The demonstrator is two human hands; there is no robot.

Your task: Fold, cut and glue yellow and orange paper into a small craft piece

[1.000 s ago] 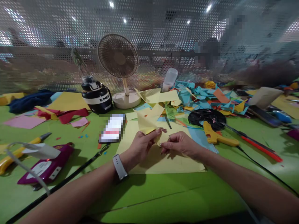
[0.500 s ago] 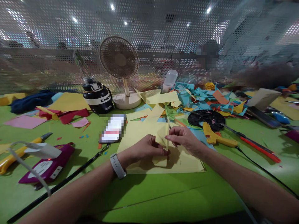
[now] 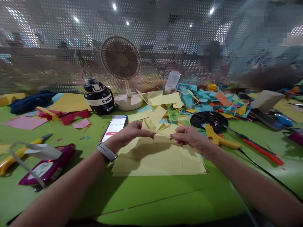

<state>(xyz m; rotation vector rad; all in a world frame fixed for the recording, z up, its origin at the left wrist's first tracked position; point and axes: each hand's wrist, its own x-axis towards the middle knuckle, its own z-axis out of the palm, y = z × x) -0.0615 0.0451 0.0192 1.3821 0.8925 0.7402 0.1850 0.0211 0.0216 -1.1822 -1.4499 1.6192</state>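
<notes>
A folded piece of pale yellow paper (image 3: 163,126) spans the gap between my two hands, above a stack of larger pale yellow sheets (image 3: 151,160). My left hand (image 3: 132,134), with a watch on the wrist, pinches its left end between thumb and fingers. On the other end, the thumb and fingertips of my right hand (image 3: 188,137) are closed. Triangular flaps stand up along the folded paper's far side. A lit phone (image 3: 115,128) lies just left of my left hand, partly behind it.
Behind stand a fan (image 3: 129,102) and a black bottle (image 3: 99,102). Blue paper scraps (image 3: 189,91) pile up at the back right. A yellow glue gun (image 3: 221,140), a black disc (image 3: 209,121) and a red-handled tool (image 3: 262,151) lie right. A purple power bank (image 3: 49,170) sits left.
The folded paper has turned from upright to roughly level between my hands. My left hand has moved left and up, now covering part of the phone and its strap.
</notes>
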